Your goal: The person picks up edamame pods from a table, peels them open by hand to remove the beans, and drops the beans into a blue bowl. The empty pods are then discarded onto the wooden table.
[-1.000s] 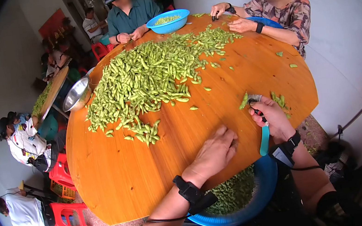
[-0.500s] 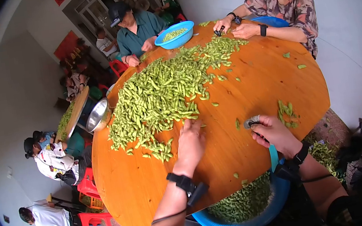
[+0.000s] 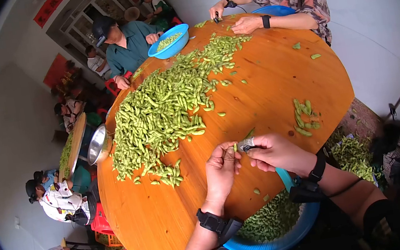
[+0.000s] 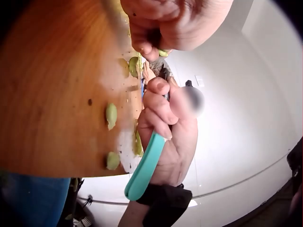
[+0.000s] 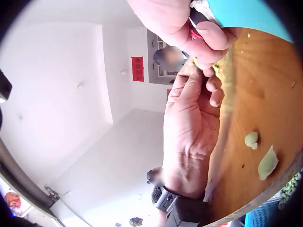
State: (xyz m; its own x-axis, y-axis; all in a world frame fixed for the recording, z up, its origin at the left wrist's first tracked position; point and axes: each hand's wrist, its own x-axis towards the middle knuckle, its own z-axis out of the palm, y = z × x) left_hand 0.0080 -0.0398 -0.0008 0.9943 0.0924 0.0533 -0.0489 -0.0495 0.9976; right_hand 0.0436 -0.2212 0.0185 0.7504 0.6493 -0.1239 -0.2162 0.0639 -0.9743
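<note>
While the L hand [image 3: 221, 165] pinches a green pod [image 3: 236, 147] btwn thumb & fingers, grip narrow, the R hand [image 3: 279, 152] has its fingers curled round a teal-handled tool [image 4: 147, 168]. The pod sits btwn the hands, fingertips nearly meeting; whether the R ones touch it, can't tell. Both hands are over the tabletop [image 3: 187, 215], nr its front edge, w/ a couple of loose bits [image 3: 256, 191] lying by that edge & a blue basin [image 3: 309, 217] of small green pieces just below it. Room-wise, wood runs from the L wrist to the table's L rim & fwd to the big pod heap [image 3: 157, 116]; a small pod cluster [image 3: 306, 117] lies fwd-right of the R hand. L forearm comes up from below; R forearm slants in from lower R, handle pointing down twd the basin. Vs half a sec ago, when the L hand was at the heap's near edge, it's now back beside the R. Farther out, a person in a teal shirt [image 3: 131, 47] sits by a light-blue bowl [image 3: 178, 47].
</note>
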